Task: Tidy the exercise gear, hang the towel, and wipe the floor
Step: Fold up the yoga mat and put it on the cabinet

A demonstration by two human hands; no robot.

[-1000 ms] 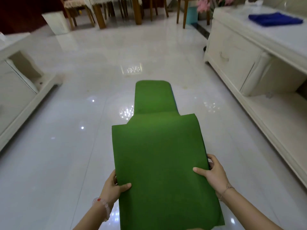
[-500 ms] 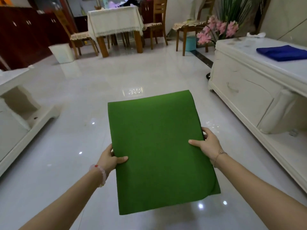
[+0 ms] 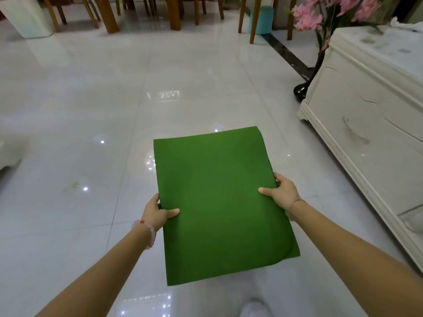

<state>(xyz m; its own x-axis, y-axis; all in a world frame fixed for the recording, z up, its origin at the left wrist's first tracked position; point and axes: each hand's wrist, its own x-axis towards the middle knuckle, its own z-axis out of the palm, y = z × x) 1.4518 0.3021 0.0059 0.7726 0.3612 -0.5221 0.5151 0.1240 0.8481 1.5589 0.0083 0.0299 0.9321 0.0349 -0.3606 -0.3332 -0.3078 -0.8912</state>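
floor (image 3: 96, 92): glossy pale tiles with light reflections | cabinet (image 3: 370, 124): white, drawer handle, standing on the floor's right side | black vase (image 3: 305, 86): with pink flowers (image 3: 306, 18), just beside cabinet's far end | wooden table and chair legs (image 3: 109, 17): beyond cabinet, far side | white bin (image 3: 27, 17): far left | teal bin (image 3: 263, 19): behind chair legs

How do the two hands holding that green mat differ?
The left hand grips the mat nearer the person; the right hand grips farther up the opposite edge. The left wrist wears a pale beaded bracelet; the right wears a thin chain. Both lay a thumb on top.
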